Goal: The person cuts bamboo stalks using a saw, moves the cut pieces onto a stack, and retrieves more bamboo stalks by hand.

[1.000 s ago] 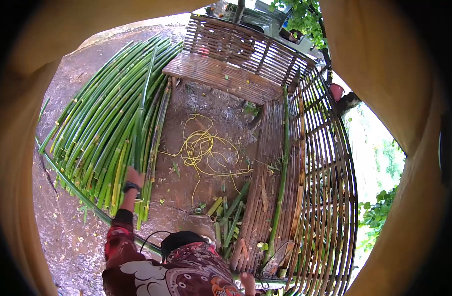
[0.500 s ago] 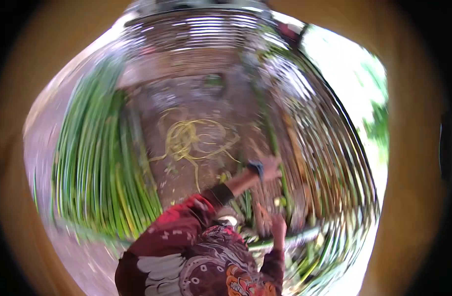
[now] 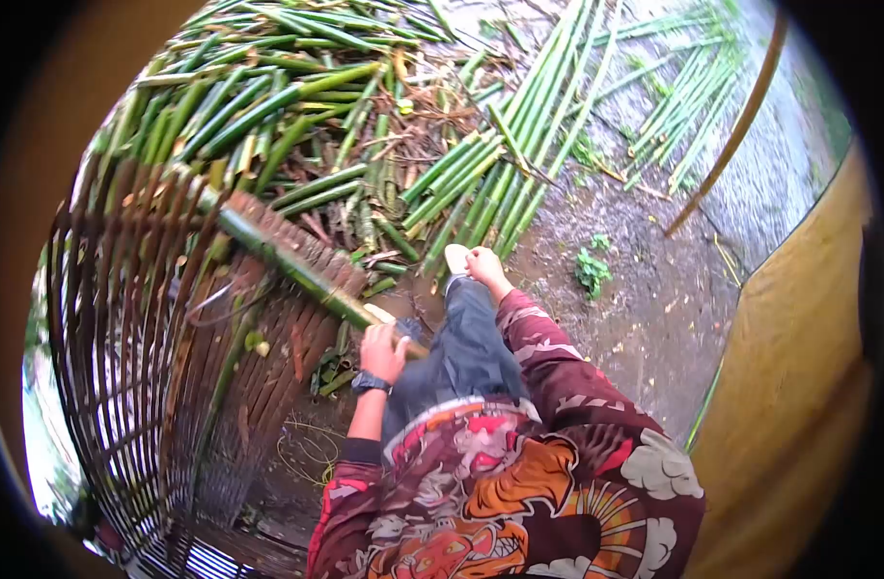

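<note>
A thick green bamboo pole slants from the upper left down towards my legs. My left hand, with a dark watch at its wrist, has its fingers curled over the pole near its lower right end. Farther forward, beside the pale shoe on my foot, my right hand has its fingers curled in; whether anything is inside them is hidden. Under the pole on the left lies a brown slatted bench seat, with a thinner green pole along it.
Cut bamboo pieces are piled at the upper left. Long green poles lie on muddy ground ahead, with thinner stalks farther right. A slatted backrest rises at the left. Yellow cord lies below the bench.
The view has swung round from the large bamboo stack to the bench's other end and the cut pieces. My left hand has left the stack and taken hold of the pole.
</note>
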A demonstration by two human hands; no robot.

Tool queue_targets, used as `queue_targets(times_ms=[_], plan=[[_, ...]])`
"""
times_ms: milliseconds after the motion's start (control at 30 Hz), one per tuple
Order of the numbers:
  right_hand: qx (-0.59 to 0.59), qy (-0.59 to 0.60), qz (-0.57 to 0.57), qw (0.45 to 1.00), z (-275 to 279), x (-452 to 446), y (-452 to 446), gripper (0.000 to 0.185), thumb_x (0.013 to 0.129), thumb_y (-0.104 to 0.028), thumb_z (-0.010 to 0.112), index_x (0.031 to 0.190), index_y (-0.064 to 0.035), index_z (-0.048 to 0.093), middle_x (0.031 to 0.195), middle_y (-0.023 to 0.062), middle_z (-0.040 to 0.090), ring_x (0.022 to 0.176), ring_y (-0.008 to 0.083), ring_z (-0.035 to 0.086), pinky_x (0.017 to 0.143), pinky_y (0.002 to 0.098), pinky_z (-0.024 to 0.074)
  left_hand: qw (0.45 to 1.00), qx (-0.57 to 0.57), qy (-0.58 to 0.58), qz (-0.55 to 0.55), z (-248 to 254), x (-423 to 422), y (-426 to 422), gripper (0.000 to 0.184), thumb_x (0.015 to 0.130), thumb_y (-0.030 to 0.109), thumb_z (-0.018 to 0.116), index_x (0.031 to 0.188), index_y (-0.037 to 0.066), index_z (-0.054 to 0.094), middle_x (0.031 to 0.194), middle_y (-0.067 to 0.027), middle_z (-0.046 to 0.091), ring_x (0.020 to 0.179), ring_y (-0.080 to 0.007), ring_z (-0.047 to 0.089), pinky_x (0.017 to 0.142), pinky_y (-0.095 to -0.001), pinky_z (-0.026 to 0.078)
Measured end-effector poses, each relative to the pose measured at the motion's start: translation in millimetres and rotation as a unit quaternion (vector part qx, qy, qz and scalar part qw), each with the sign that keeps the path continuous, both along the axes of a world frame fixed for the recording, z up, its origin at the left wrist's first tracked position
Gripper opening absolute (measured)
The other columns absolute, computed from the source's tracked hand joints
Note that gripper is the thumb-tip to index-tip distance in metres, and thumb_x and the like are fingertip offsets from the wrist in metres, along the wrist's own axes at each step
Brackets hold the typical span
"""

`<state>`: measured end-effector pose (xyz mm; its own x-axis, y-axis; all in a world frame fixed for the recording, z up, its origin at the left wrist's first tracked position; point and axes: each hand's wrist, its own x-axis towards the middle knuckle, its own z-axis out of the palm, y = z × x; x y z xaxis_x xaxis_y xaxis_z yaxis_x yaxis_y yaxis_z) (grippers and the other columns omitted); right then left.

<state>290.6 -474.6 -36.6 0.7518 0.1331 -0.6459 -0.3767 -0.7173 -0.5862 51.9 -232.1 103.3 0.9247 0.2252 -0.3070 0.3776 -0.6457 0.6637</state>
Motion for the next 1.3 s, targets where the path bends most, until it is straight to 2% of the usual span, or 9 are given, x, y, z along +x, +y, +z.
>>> queue_targets(times_ms=[233, 500, 567, 633, 667, 800, 933, 1067, 1300], plan=[[-0.021, 0.175, -0.161, 0.971, -190.5, 33.3, -100.4, 0.023, 0.102, -0.019, 0.055, 0.112, -0.0045, 0.069, 0.088, 0.0060, 0.073, 0.067, 0.0145, 0.068, 0.054, 0.0299, 0.0553, 0.979, 0.168, 0.046, -0.105, -116.7, 47.6, 31.5, 0.041, 0.092, 0.023, 0.069, 0.127, 0.003, 0.063, 0.136, -0.0182, 0.059, 0.144, -0.0405, 0.041, 0.122, -0.0575, 0.028], [-0.163, -0.089, -0.170, 0.968, -531.1, -14.8, -296.6, 0.024, 0.100, -0.020, 0.063, 0.077, -0.0122, 0.065, 0.060, -0.0017, 0.053, 0.046, 0.0114, 0.048, 0.042, 0.0315, 0.0398, 0.914, 0.274, 0.199, -0.221, -147.7, 55.7, 13.7, 0.027, 0.093, 0.023, 0.062, 0.118, 0.015, 0.071, 0.127, -0.0015, 0.068, 0.135, -0.0278, 0.051, 0.122, -0.0587, 0.015], [-0.085, 0.052, -0.433, 0.896, -519.2, 23.6, -283.4, 0.027, 0.099, -0.032, 0.068, 0.100, -0.0055, 0.072, 0.077, 0.0038, 0.066, 0.075, 0.0155, 0.062, 0.067, 0.0354, 0.0540, 0.902, 0.287, 0.211, -0.244, -152.9, 49.1, 15.3, 0.027, 0.094, 0.024, 0.059, 0.116, 0.015, 0.072, 0.125, -0.0019, 0.068, 0.134, -0.0300, 0.052, 0.123, -0.0585, 0.012], [-0.002, 0.075, -0.442, 0.894, -560.7, 35.6, -311.7, 0.050, 0.098, -0.036, 0.071, 0.131, -0.0009, 0.060, 0.083, 0.0011, 0.063, 0.062, 0.0131, 0.054, 0.052, 0.0306, 0.0457, 0.884, 0.300, 0.239, -0.268, -152.7, 49.9, 14.3, 0.029, 0.093, 0.026, 0.057, 0.116, 0.016, 0.073, 0.124, -0.0032, 0.067, 0.133, -0.0310, 0.052, 0.123, -0.0589, 0.010], [0.035, 0.040, -0.508, 0.860, -548.0, 47.9, -287.3, 0.048, 0.097, -0.037, 0.072, 0.127, -0.0003, 0.062, 0.085, 0.0020, 0.063, 0.057, 0.0113, 0.051, 0.048, 0.0277, 0.0416, 0.878, 0.302, 0.243, -0.279, -153.7, 44.1, 17.9, 0.031, 0.094, 0.027, 0.054, 0.116, 0.016, 0.073, 0.123, -0.0040, 0.067, 0.133, -0.0315, 0.052, 0.123, -0.0594, 0.009], [-0.132, -0.023, -0.487, 0.863, -556.4, 59.0, -256.5, 0.060, 0.096, -0.045, 0.071, 0.130, 0.0023, 0.061, 0.126, 0.0173, 0.068, 0.117, 0.0266, 0.062, 0.104, 0.0383, 0.0460, 0.873, 0.315, 0.245, -0.280, -157.2, 38.8, 17.7, 0.033, 0.093, 0.027, 0.050, 0.112, 0.015, 0.074, 0.119, -0.0047, 0.068, 0.130, -0.0319, 0.053, 0.122, -0.0613, 0.012], [-0.177, -0.013, -0.468, 0.865, -587.6, 38.4, -266.3, 0.068, 0.097, -0.056, 0.063, 0.137, -0.0010, 0.057, 0.142, 0.0217, 0.058, 0.132, 0.0319, 0.055, 0.111, 0.0444, 0.0414, 0.877, 0.318, 0.235, -0.273, -158.0, 32.4, 21.3, 0.036, 0.088, 0.032, 0.051, 0.108, 0.016, 0.076, 0.113, -0.0041, 0.069, 0.124, -0.0305, 0.057, 0.123, -0.0609, 0.011], [-0.293, -0.060, -0.302, 0.905, -497.3, 73.2, -187.5, 0.073, 0.096, -0.056, 0.062, 0.143, -0.0005, 0.050, 0.142, 0.0251, 0.054, 0.131, 0.0403, 0.054, 0.110, 0.0491, 0.0427, 0.879, 0.323, 0.230, -0.265, -158.2, 33.4, 19.5, 0.035, 0.090, 0.032, 0.050, 0.106, 0.016, 0.077, 0.113, -0.0045, 0.069, 0.123, -0.0308, 0.057, 0.122, -0.0620, 0.011], [-0.342, -0.111, -0.263, 0.895, -558.5, -46.2, -177.3, 0.067, 0.086, -0.027, 0.072, 0.134, 0.0120, 0.046, 0.121, 0.0324, 0.065, 0.116, 0.0484, 0.063, 0.106, 0.0490, 0.0476, 0.904, 0.310, 0.138, -0.260, -165.1, 25.3, 23.7, 0.033, 0.086, 0.027, 0.053, 0.107, 0.011, 0.073, 0.114, -0.0083, 0.068, 0.123, -0.0346, 0.057, 0.122, -0.0625, 0.013]])
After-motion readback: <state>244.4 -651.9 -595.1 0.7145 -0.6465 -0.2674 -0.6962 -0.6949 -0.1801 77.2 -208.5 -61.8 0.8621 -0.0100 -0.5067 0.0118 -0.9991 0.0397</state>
